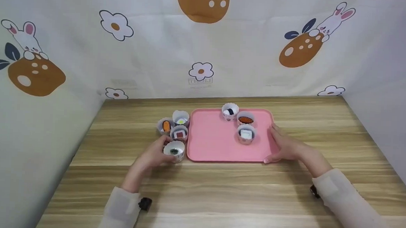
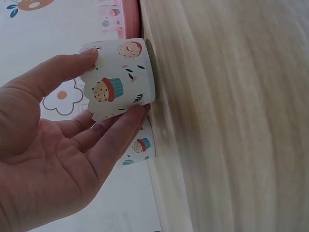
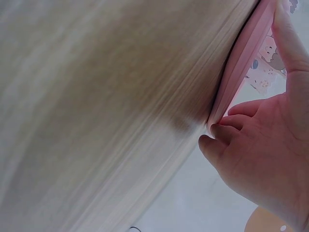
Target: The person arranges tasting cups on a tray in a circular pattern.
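Note:
My left hand (image 1: 155,154) grips a white paper baking cup (image 1: 176,155) with a cupcake print, thumb and fingers on its sides. A toy sushi piece with a green top (image 1: 174,151) lies in it. The cup stands by the pink tray's (image 1: 212,135) near left corner. Just behind are cups holding a red-centred piece (image 1: 180,134), an orange piece (image 1: 166,126) and a yellow-and-white piece (image 1: 181,121). My right hand (image 1: 286,146) holds the tray's right edge, its thumb by the near corner; fingertips bend against the rim in the right wrist view.
On the tray's right half stand three more cups: one with a black-banded white piece (image 1: 229,112), one with a red-orange piece (image 1: 246,120), one with a white square piece (image 1: 246,134). A printed cloth (image 1: 157,52) walls the wooden table (image 1: 219,198) at back and sides.

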Demonstrator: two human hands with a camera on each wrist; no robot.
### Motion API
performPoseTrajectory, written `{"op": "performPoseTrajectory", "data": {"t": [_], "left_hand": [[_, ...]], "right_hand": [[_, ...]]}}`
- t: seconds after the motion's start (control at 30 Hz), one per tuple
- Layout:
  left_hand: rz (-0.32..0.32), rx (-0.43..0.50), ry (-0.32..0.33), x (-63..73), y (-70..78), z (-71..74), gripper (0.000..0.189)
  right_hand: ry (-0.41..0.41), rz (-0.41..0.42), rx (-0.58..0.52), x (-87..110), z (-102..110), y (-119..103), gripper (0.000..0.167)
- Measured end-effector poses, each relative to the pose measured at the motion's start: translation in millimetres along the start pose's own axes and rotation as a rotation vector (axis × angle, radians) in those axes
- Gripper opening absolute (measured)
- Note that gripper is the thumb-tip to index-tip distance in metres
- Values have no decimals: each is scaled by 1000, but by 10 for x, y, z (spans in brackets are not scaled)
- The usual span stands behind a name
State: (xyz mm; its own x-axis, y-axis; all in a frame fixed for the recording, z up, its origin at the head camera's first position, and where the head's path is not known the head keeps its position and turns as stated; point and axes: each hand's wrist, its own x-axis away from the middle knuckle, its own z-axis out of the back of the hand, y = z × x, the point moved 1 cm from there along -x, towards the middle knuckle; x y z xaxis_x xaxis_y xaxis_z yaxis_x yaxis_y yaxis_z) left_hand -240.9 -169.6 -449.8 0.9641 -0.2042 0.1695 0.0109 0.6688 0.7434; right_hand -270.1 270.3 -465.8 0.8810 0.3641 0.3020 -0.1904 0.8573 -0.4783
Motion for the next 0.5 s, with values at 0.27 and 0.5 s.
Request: {"op": "performPoseTrajectory", "data": {"t": [0.27,0.5], "left_hand": [[12,-23,1,23,24,-4,55],[-11,-9,-4,33,59,-17,56]], "right_hand": [[7,16,5,-13,3,-10,131],[5,14,17,-3,8,-15,131]]}}
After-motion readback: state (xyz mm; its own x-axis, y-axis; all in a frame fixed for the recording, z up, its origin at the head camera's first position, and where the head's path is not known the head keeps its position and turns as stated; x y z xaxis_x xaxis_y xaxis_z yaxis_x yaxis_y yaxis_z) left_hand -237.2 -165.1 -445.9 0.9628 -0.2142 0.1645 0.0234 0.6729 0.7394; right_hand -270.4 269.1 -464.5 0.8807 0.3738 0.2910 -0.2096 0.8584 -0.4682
